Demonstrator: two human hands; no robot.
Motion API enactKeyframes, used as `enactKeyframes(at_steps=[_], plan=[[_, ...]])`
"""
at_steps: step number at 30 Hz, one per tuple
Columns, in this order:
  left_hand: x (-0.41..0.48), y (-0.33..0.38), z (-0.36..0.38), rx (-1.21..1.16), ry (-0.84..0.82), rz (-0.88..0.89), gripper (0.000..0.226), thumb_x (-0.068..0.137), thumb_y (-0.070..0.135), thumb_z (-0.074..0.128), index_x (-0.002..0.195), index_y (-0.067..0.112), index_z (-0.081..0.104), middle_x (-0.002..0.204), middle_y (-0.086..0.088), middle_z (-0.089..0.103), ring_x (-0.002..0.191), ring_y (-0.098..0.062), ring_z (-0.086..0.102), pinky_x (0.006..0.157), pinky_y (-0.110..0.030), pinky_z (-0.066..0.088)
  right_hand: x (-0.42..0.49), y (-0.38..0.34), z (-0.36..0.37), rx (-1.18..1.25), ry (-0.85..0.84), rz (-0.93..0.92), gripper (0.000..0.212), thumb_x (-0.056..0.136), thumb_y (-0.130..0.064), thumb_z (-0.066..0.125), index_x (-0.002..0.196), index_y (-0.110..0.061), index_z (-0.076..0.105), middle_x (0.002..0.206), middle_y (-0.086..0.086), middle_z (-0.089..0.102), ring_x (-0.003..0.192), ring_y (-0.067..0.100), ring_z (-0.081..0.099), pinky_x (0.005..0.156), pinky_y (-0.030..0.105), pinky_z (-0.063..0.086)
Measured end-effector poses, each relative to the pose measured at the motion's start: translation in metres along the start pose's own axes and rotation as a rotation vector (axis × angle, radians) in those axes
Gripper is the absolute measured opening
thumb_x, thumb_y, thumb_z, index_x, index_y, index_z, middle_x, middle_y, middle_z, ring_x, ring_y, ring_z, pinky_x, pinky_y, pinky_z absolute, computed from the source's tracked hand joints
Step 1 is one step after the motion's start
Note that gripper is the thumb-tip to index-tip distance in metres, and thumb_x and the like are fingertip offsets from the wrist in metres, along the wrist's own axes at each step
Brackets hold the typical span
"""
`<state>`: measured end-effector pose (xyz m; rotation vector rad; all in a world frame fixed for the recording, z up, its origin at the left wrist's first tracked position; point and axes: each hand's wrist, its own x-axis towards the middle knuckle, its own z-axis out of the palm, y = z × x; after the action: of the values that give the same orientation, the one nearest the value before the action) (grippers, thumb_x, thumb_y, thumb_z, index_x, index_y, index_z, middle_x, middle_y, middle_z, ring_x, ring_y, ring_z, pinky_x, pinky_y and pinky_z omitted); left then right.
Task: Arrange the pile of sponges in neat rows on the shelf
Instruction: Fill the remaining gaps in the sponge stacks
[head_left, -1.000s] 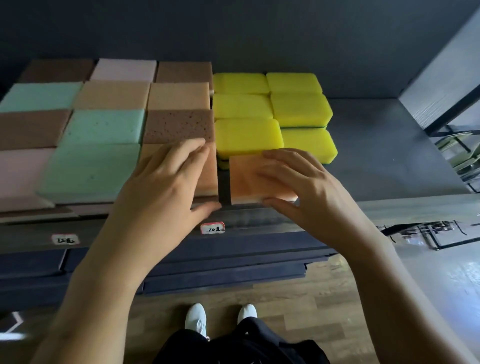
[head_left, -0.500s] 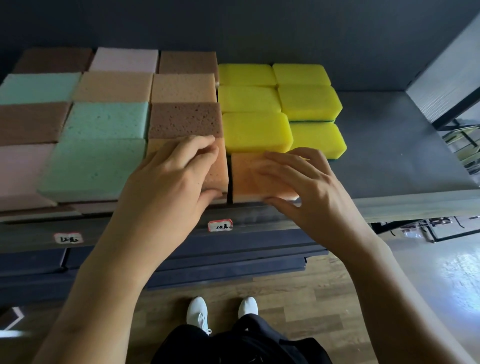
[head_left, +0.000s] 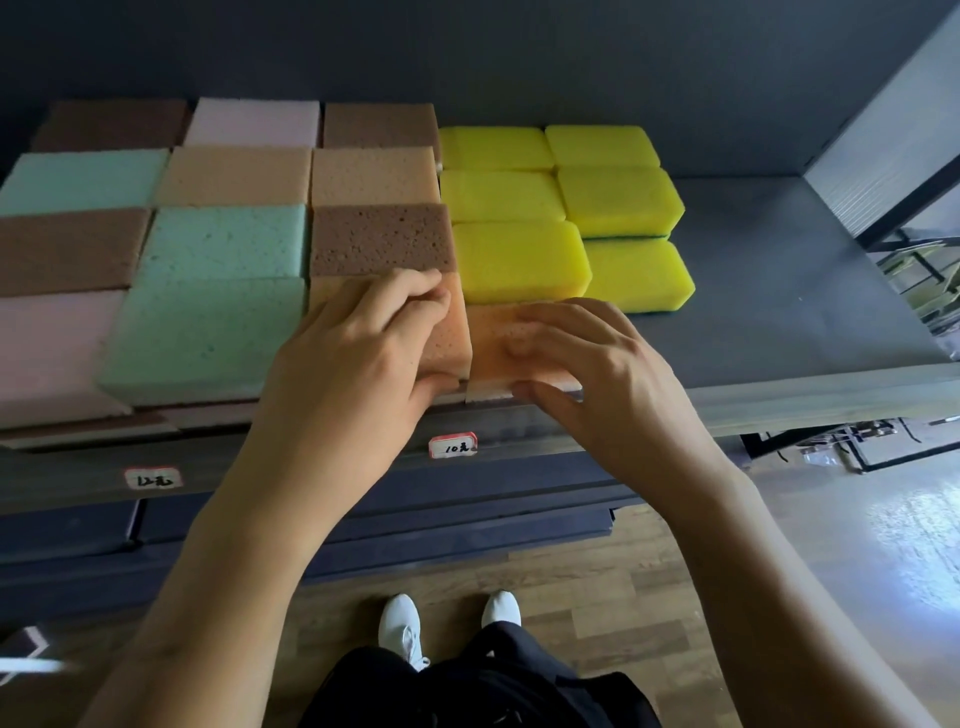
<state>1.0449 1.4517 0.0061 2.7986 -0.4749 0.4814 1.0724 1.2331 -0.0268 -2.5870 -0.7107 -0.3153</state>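
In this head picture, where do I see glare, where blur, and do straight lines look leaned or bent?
Head view: glare shines on the glossy floor at the right. Head view: the fingers of the right hand on the right orange sponge look smeared, the yellow sponges sharp. Head view: the side panel leans strongly, probably wide-angle distortion.

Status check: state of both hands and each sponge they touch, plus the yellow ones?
left hand, fingers curled, gripping left orange sponge
right hand, fingers on top, thumb at near edge, gripping right orange sponge
left orange sponge, flat, front of its column
right orange sponge, flat at shelf front
yellow sponges, flat, two columns, untouched
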Motion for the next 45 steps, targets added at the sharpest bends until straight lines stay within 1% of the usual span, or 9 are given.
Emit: enactKeyframes(at_steps=[5,10,16,22,25,30,38,41,45], plan=[[-0.005,0.0,-0.007,-0.026,-0.02,0.006,0.064,0.076,0.028,0.074,0.134,0.005,0.054,0.14,-0.003,0.052,0.129,-0.026,0.049,0.106,-0.042,0.043,0.003,-0.007,-0.014,0.018,-0.016,-0.018,0.042,0.078,-0.031,0.081,0.117,-0.02,0.069,0.132,-0.002,0.061,0.123,0.024,0.053,0.096,0.046,0.049],[-0.03,-0.012,-0.038,-0.035,0.12,-0.076,0.045,0.089,0.029,0.064,0.128,0.007,0.058,0.136,-0.004,0.054,0.122,-0.023,0.053,0.1,-0.042,0.046,0.018,-0.052,-0.044,0.187,0.169,-0.109,0.027,0.09,-0.024,0.072,0.115,-0.015,0.069,0.118,-0.005,0.066,0.11,0.014,0.059,0.093,0.028,0.049],[-0.095,-0.031,-0.066,0.101,0.285,-0.422,0.03,0.09,0.026,0.064,0.114,0.008,0.064,0.118,-0.004,0.063,0.102,-0.021,0.063,0.079,-0.042,0.055,0.052,-0.132,-0.01,0.434,0.0,-0.429,0.023,0.093,-0.023,0.068,0.115,-0.015,0.068,0.112,-0.006,0.067,0.101,0.005,0.061,0.087,0.019,0.049],[-0.185,-0.061,-0.097,0.244,0.365,-0.818,0.028,0.091,0.032,0.06,0.113,0.016,0.062,0.112,0.002,0.062,0.097,-0.02,0.062,0.075,-0.038,0.052,0.072,-0.233,0.056,0.565,-0.174,-0.667,0.027,0.092,-0.02,0.064,0.118,-0.011,0.066,0.114,0.003,0.066,0.1,0.02,0.063,0.083,0.036,0.051],[-0.231,-0.084,-0.118,0.324,0.4,-0.981,0.027,0.093,0.033,0.06,0.116,0.018,0.062,0.115,0.003,0.061,0.094,-0.019,0.062,0.068,-0.033,0.049,0.079,-0.289,0.089,0.559,-0.266,-0.769,0.032,0.093,-0.025,0.06,0.122,-0.012,0.064,0.12,0.003,0.065,0.106,0.018,0.062,0.089,0.036,0.051],[-0.286,-0.155,-0.164,0.361,0.362,-1.16,0.039,0.09,0.037,0.061,0.126,0.022,0.058,0.128,0.001,0.058,0.106,-0.024,0.06,0.077,-0.039,0.051,0.109,-0.401,0.138,0.512,-0.368,-0.844,0.037,0.093,-0.029,0.064,0.128,-0.016,0.06,0.126,0.001,0.062,0.116,0.02,0.059,0.092,0.042,0.052],[-0.346,-0.316,-0.253,0.298,0.364,-1.226,0.034,0.088,0.036,0.061,0.118,0.019,0.061,0.116,-0.004,0.062,0.106,-0.028,0.059,0.082,-0.041,0.051,0.186,-0.607,0.214,0.181,-0.451,-0.893,0.037,0.092,-0.038,0.063,0.12,-0.013,0.056,0.121,0.009,0.058,0.112,0.031,0.056,0.081,0.039,0.047],[-0.36,-0.365,-0.276,0.271,0.339,-1.24,0.029,0.089,0.037,0.06,0.113,0.021,0.061,0.11,0.0,0.061,0.102,-0.024,0.06,0.074,-0.034,0.046,0.212,-0.653,0.238,0.129,-0.468,-0.876,0.043,0.094,-0.039,0.061,0.128,-0.013,0.052,0.127,0.011,0.055,0.117,0.031,0.053,0.088,0.042,0.048],[-0.374,-0.424,-0.298,0.236,0.318,-1.272,0.029,0.089,0.036,0.059,0.115,0.024,0.059,0.112,-0.001,0.06,0.101,-0.024,0.059,0.082,-0.042,0.051,0.246,-0.69,0.273,0.134,-0.472,-0.832,0.05,0.094,-0.036,0.06,0.137,-0.014,0.047,0.137,0.011,0.051,0.125,0.032,0.048,0.096,0.046,0.047]])
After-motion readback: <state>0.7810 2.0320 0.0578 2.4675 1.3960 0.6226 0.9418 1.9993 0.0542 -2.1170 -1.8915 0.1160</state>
